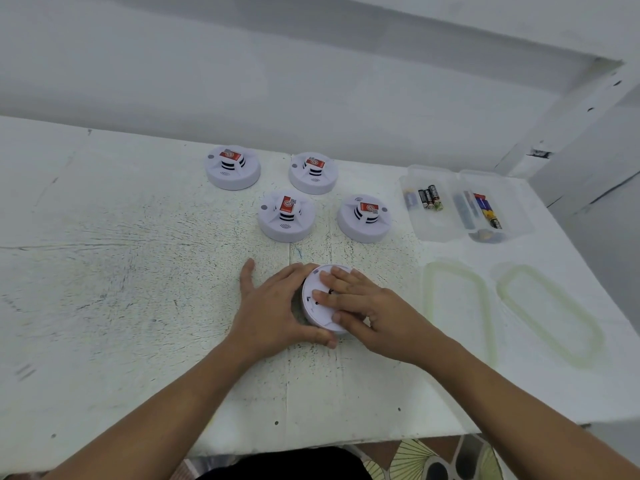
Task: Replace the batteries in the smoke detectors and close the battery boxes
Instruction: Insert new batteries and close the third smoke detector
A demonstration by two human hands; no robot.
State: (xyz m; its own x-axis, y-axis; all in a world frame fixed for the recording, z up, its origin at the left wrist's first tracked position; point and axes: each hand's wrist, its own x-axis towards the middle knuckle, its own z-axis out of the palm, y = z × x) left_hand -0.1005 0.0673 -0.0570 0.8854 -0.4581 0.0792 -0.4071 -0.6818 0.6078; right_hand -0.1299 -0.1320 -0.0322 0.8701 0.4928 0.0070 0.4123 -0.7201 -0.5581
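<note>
A white smoke detector lies upside down on the table near the front, its flat back facing up. My left hand wraps its left side, thumb at the near rim and fingers curled round the far edge. My right hand lies flat on the back, fingers straight and pressing down. Several more white detectors with red labels stand behind it, such as one at centre and one to its right. Two clear boxes hold batteries: the left box and the right box.
Two clear lids with pale rims lie at the right, one nearer me and one by the table's right edge. The white table ends close to my body at the front. A white wall stands behind.
</note>
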